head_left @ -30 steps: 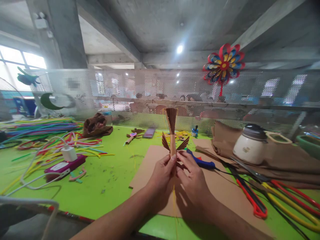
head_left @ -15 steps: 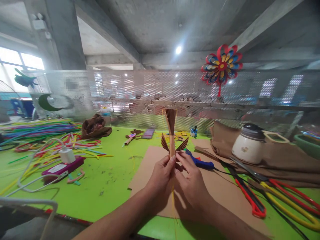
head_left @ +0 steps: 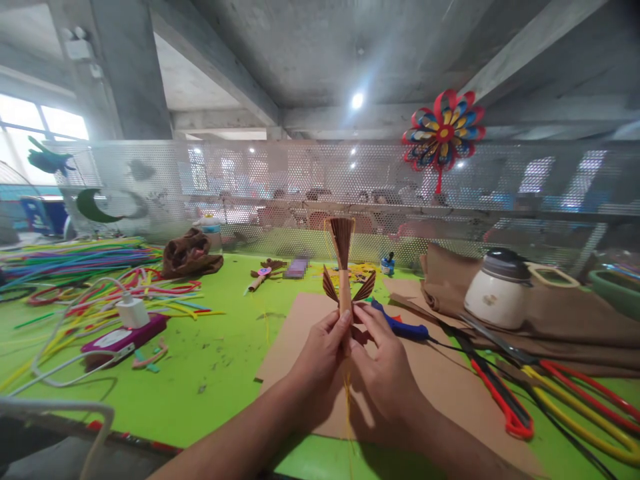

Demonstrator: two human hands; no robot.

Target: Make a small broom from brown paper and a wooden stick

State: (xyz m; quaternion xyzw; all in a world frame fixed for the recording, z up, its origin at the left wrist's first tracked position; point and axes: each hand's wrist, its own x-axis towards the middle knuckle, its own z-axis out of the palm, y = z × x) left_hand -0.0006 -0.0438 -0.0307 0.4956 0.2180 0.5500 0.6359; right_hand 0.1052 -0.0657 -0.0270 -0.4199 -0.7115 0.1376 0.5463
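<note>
Left of my hands I see a purple power bank [head_left: 121, 339] with a white charger [head_left: 132, 312] among coloured straws [head_left: 80, 257]. To their right lie red-handled scissors [head_left: 493, 390] and a white jar [head_left: 499, 289]; a paper pinwheel [head_left: 443, 134] hangs above.

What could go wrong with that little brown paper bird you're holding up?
Both hands, left hand and right hand, pinch the paper bird at its thin body, so a hard squeeze might crush it or bend the small wings. The yellow strand hanging below could snag. If it drops, it may land near the scissors.
</note>
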